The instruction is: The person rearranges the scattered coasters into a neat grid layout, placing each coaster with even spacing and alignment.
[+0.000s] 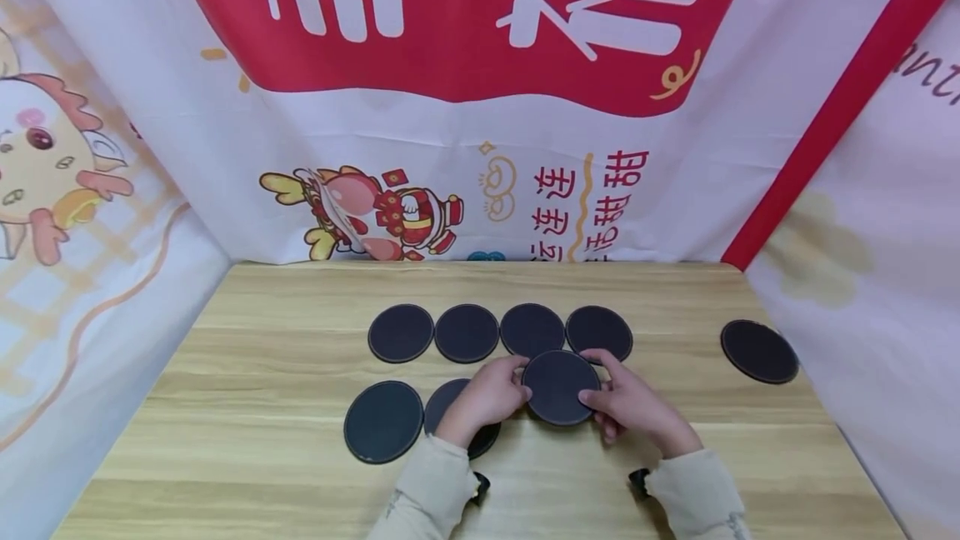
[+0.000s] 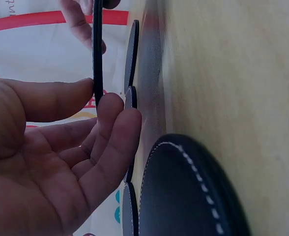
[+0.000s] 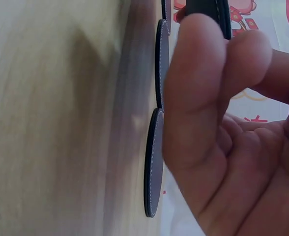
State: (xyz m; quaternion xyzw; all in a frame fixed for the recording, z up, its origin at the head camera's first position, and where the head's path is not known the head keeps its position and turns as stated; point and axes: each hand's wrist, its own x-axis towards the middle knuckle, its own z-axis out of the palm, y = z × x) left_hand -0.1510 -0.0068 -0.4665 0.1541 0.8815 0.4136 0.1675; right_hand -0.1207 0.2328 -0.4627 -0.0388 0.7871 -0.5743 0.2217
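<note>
A round black coaster point(image 1: 561, 387) is held up over the table by both hands. My left hand point(image 1: 491, 397) pinches its left edge between thumb and fingers. On the opposite edge, my right hand point(image 1: 633, 402) grips it the same way. The left wrist view shows this coaster edge-on as a thin dark disc point(image 2: 98, 59) at the left thumb tip. Beneath the left wrist lies another coaster point(image 1: 444, 400), partly hidden by the hand, beside a fully visible one point(image 1: 383, 422). White stitching runs round the rim of a near coaster point(image 2: 184, 196).
Several more black coasters point(image 1: 467, 333) form a row on the wooden table point(image 1: 247, 407), further back. One coaster point(image 1: 759, 351) lies apart near the right table edge. A printed white and red cloth point(image 1: 390, 123) hangs behind the table, and printed cloth hangs at both sides.
</note>
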